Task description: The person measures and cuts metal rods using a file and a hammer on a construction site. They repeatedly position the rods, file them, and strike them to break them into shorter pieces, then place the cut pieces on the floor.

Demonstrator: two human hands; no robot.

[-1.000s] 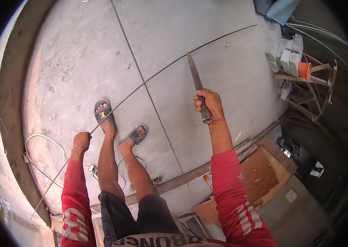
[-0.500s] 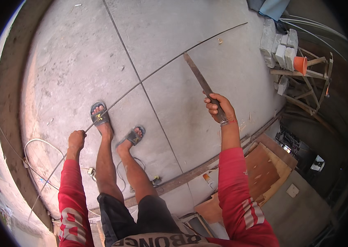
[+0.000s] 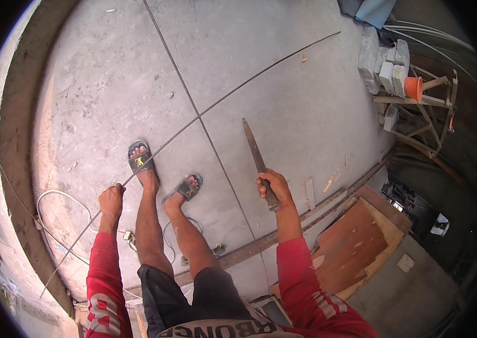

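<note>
- While the left hand (image 3: 111, 201) closes around a long, thin, dark metal rod (image 3: 216, 104), the right hand (image 3: 275, 188) grips a dark, flat, tapered metal tool (image 3: 253, 147) near its broader end.
- The rod stretches diagonally above the grey concrete floor (image 3: 294, 124), passing in view over the left black slide sandal (image 3: 138, 163).
- The tool's narrow tip points away from the person, apart from the rod.
- Whether the rod touches the floor, I cannot tell.

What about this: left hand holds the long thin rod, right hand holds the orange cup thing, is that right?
Not quite: the head view shows the right hand holding a dark pointed bar. The left hand does hold the long thin rod.
</note>
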